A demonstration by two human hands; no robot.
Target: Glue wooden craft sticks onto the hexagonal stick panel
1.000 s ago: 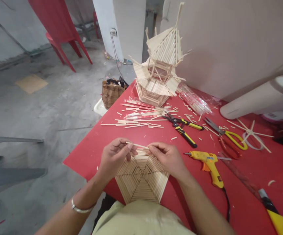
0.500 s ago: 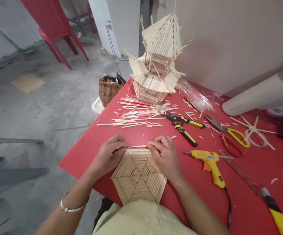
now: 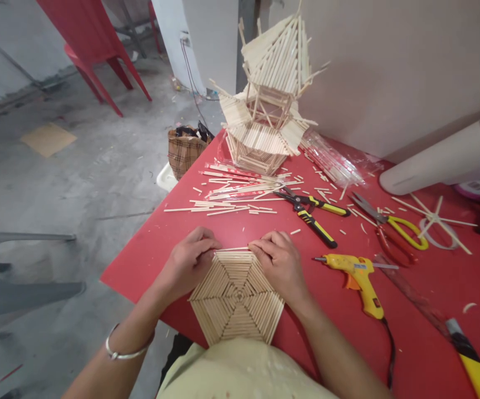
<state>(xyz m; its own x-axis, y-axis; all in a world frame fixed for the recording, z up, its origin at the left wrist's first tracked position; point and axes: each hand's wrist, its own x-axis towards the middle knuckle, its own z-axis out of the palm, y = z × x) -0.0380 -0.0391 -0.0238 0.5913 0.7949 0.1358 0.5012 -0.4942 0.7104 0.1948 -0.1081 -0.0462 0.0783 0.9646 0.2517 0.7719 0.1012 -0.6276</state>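
Note:
A flat hexagon of wooden sticks lies on the red table at its near edge. My left hand and my right hand each pinch one end of a thin wooden stick. They press it against the hexagon's far edge. Both hands have curled fingers and rest on the hexagon's far corners.
A tall stick pagoda model stands at the table's far side, with loose sticks in front of it. Pliers, yellow-handled scissors, a yellow glue gun and a yellow cutter lie to the right. A checked bag sits off the table's left edge.
Both hands lowered the stick from above the hexagon down onto its far edge. In the last half second they have barely moved.

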